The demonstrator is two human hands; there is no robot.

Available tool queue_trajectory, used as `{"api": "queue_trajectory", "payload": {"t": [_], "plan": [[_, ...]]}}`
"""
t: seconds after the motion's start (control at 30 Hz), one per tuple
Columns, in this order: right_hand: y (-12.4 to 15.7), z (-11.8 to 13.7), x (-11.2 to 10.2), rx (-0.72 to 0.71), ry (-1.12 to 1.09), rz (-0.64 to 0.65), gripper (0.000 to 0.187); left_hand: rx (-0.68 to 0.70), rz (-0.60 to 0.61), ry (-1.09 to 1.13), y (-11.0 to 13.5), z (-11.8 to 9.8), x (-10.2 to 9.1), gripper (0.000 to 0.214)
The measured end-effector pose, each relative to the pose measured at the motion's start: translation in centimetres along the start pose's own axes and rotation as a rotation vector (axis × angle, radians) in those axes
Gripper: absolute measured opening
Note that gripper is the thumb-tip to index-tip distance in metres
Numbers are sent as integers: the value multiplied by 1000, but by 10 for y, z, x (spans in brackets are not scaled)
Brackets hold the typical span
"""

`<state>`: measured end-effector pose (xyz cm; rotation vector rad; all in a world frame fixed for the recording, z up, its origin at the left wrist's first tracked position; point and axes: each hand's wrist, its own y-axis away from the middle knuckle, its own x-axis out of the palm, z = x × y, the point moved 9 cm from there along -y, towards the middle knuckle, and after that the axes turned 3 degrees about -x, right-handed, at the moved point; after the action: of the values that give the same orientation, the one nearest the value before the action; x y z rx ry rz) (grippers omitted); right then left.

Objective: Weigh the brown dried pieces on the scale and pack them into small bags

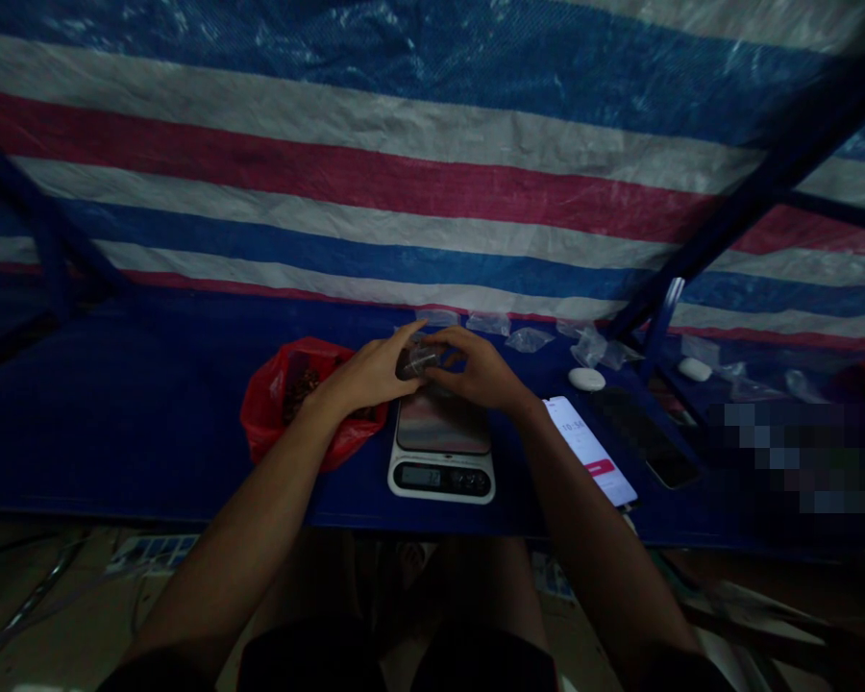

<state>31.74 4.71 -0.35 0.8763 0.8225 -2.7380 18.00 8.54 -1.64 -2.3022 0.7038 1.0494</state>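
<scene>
Over the back of a small digital scale (443, 430), my two hands meet around a small clear plastic bag (421, 360) with something dark in it. My left hand (375, 373) grips its left side between thumb and fingers. Curled fingers of my right hand (481, 369) pinch the bag from the right. The scale's display is lit, but its digits are too blurred to read. Left of the scale, partly behind my left forearm, an open red plastic bag (260, 408) contains small brown pieces (304, 387) whose kind I cannot make out.
Several clear plastic bags (530, 339) lie along the table's back. On the right are a lit phone (587, 450), a dark phone (653, 442) and a white oval case (586, 380). Behind the blue table (115, 413) hangs a striped tarp (404, 183), with blue metal bars (713, 226) at the sides.
</scene>
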Motion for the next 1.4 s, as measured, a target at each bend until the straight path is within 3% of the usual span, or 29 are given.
{"api": "queue_trajectory", "payload": {"t": [0.37, 0.67, 0.83, 1.07, 1.27, 1.4], "plan": [[0, 19, -18, -4, -94, -293, 36, 108, -197, 285, 3, -18, -18, 78], [2, 12, -21, 30, -255, -326, 63, 113, -237, 299, 5, -15, -15, 74], [5, 4, -32, 69, -324, -365, 71, 120, -357, 297, 6, -9, -22, 72], [10, -6, -11, 163, -418, -66, 62, 23, -597, 332, 8, 5, -36, 88], [16, 2, 3, 122, -109, 187, 36, -122, -558, 483, 2, 25, -29, 65], [23, -11, 3, 220, 108, 284, 40, -183, -446, 845, -3, 37, -15, 53]]}}
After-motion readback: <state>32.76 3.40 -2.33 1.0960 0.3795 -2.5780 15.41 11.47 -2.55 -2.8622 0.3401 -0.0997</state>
